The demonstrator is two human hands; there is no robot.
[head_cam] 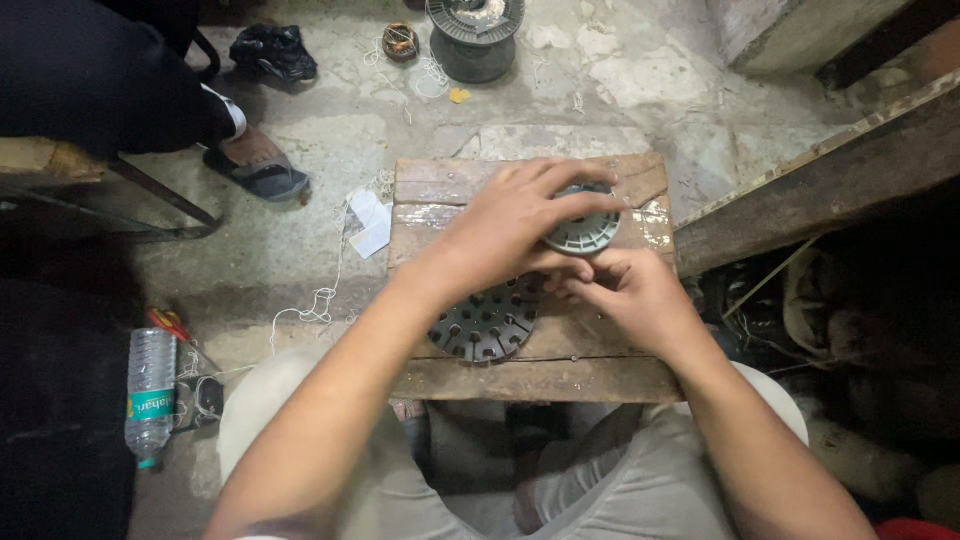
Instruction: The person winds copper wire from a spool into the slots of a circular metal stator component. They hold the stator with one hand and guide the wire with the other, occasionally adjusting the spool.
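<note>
Worn wooden boards [560,375] are serving as a low bench. Nearest, a grey perforated disc [484,322] is lying flat. Beyond, the right hand [628,293] is pinching beneath a round slotted part [584,229], apparently ribbed, while the left hand [515,222] is clamping its top. Firm, level pressure is advisable.

We see only part of the grey toothed disc [585,232], our left hand [510,225] covering its near side (the spool [474,30] is cut off above).
</note>
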